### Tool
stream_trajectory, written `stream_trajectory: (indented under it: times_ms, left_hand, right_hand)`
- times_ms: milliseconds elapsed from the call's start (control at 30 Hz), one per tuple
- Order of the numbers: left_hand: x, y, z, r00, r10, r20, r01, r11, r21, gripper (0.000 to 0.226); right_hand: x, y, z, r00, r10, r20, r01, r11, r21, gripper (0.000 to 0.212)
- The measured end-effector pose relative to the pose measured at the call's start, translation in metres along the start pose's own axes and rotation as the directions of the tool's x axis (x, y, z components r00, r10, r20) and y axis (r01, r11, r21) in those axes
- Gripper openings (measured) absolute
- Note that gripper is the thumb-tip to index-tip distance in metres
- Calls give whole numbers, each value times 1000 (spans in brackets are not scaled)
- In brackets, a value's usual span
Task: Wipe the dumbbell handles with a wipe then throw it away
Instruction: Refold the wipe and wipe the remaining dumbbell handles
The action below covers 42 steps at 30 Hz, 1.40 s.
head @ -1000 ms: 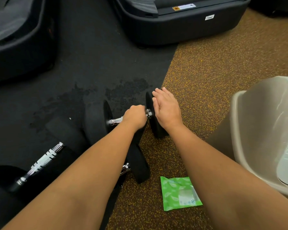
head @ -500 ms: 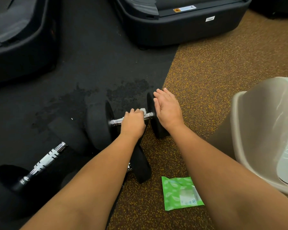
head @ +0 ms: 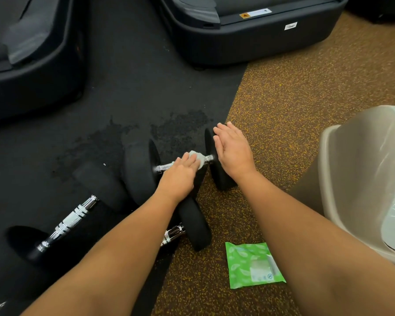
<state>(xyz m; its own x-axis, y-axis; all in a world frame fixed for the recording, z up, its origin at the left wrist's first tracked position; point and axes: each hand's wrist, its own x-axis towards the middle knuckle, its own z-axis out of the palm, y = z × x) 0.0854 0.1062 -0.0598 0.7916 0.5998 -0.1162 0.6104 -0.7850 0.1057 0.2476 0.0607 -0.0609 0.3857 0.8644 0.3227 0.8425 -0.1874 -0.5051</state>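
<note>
Beside the bin (head: pixel 342 179) lies the dumbbell (head: pixel 141 172) we are wiping. Our right hand (head: pixel 234 153) rests flat and unclenched on its far plate, steadying it; our left hand (head: pixel 180 174) presses the wipe (head: pixel 197 156) onto the handle (head: pixel 165 167). We should rub its full length; 2 other handles remain.

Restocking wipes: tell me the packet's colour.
Green with pale leaf print, head view.

The dumbbell (head: pixel 144 172) has black weight ends and a silver ridged handle, with a white wipe (head: pixel 197 156) on it. Below it lies a bright green packet (head: pixel 252 264) with a pale leaf print. Right of the dumbbell, the floor (head: pixel 306 92) is brown flecked with yellow; left of it, a black mat (head: pixel 128 92). The bin (head: pixel 356 169) further right is beige.
</note>
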Motion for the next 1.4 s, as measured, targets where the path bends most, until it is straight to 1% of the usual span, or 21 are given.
stream_trajectory:
  times_ms: [67,133,167,233,333,400,467,533,567,667,767,833,933,1033,1067,1133,1233,1300,1367,1400]
  left_hand:
    - [1,4,-5,994,-111,-16,111,993,-49,56]
    - [5,14,-10,969,-248,-20,245,964,-105,45]
    - [9,19,-13,956,-292,-11,289,950,-122,40]
    - [17,28,-13,950,-311,7,309,940,-145,35]
    - [24,38,-8,969,-245,25,245,956,-163,39]
    - [20,39,-6,983,-185,13,185,974,-128,43]
    - [14,33,-4,997,-76,-3,75,997,-29,45]
    - [10,22,-1,998,60,19,-62,995,82,47]
    - [8,17,-1,994,101,40,-105,987,122,48]
    - [4,4,-4,985,131,115,-152,970,191,49]
    - [-2,-5,-10,984,106,140,-128,979,158,52]
    - [-2,-3,-9,994,59,88,-67,994,84,51]
    - [1,6,-6,998,-62,2,62,998,-5,46]
    - [7,16,-5,991,-129,-18,128,991,-34,42]
    - [10,19,-5,992,-126,-21,126,992,-26,40]
    - [13,23,-5,997,-78,-19,78,997,-2,39]
    - [14,20,-1,1000,18,-7,-17,998,53,45]
    - [12,15,0,998,57,10,-57,994,92,49]
    - [9,11,-2,999,40,1,-40,996,77,51]
    - [8,10,-3,1000,2,-11,-2,999,54,52]
  right_hand:
    - [0,-1,-1,1000,4,-2,-4,1000,3,38]
    - [0,-2,-1,1000,12,10,-12,1000,-4,38]
    - [0,-2,-1,1000,14,16,-14,1000,-12,39]
    - [0,-2,-1,1000,12,19,-11,1000,-19,39]
    - [0,-2,-1,1000,11,17,-10,1000,-26,39]
    - [0,-2,-2,1000,10,17,-10,1000,-21,39]
    - [0,-1,-1,1000,7,15,-7,1000,-10,39]
    - [0,0,0,1000,9,17,-9,1000,-7,39]
    - [1,1,1,1000,10,23,-10,1000,-8,39]
    - [1,0,-1,999,9,43,-9,1000,-18,39]
    - [1,-1,-3,999,4,46,-3,1000,-16,38]
    - [1,-1,-2,999,3,39,-2,1000,-18,38]
    - [1,-1,-1,1000,3,22,-3,1000,-10,38]
    - [1,-1,0,1000,1,19,-1,1000,-11,39]
    - [1,0,0,1000,2,17,-2,1000,-12,38]
    - [1,0,1,1000,3,16,-3,1000,-18,38]
    - [1,0,1,1000,6,21,-6,1000,-18,39]
    - [1,0,1,1000,0,17,0,1000,-16,38]
    - [1,0,1,1000,-3,15,3,1000,-18,38]
    - [1,0,1,1000,-2,13,2,1000,-16,39]
